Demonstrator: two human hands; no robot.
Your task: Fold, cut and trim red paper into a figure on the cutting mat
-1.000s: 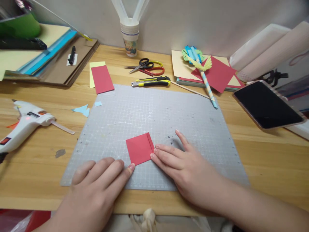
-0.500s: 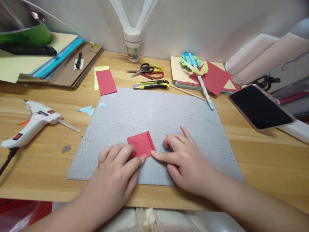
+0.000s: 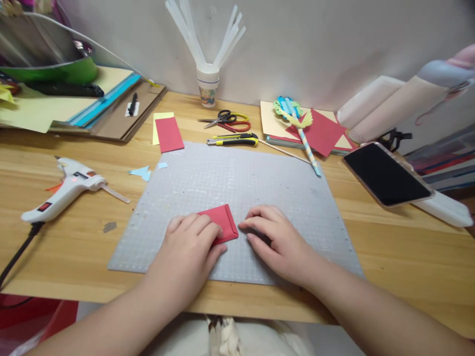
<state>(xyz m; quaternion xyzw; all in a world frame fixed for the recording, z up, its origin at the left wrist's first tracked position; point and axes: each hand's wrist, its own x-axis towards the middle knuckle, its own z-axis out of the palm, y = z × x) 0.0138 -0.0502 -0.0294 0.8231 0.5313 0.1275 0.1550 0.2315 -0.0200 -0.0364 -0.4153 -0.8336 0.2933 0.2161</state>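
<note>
Resting with the left hand (image 3: 191,242) on the folded red paper (image 3: 227,217), near the front middle of the grey mat (image 3: 200,173); covering its left part with loosely bent fingers, with thumb parted from them beside the near edge, so pressing from above with an unclenched hand. Holding the right hand (image 3: 272,240) just beside the paper's right edge, likewise unclenched, with a gap between thumb and bent fingers. Folded over in a narrow strip along that right edge. Beyond the mat: red card (image 3: 169,134) over yellow card (image 3: 162,115), cutter (image 3: 233,140), scissors (image 3: 226,118) just behind it, thin stick (image 3: 284,150), and flower (image 3: 306,148) with striped stem, slanting from a paper stack (image 3: 265,111) toward the mat. Farther back, cups (image 3: 208,86) with pale sticks (image 3: 230,42). Left of the mat, on the table (image 3: 371,257), glue gun (image 3: 65,190) and, nearer the mat, blue scraps (image 3: 141,172). Over to the right, phone (image 3: 386,173), tilted, well apart from both hands.
</note>
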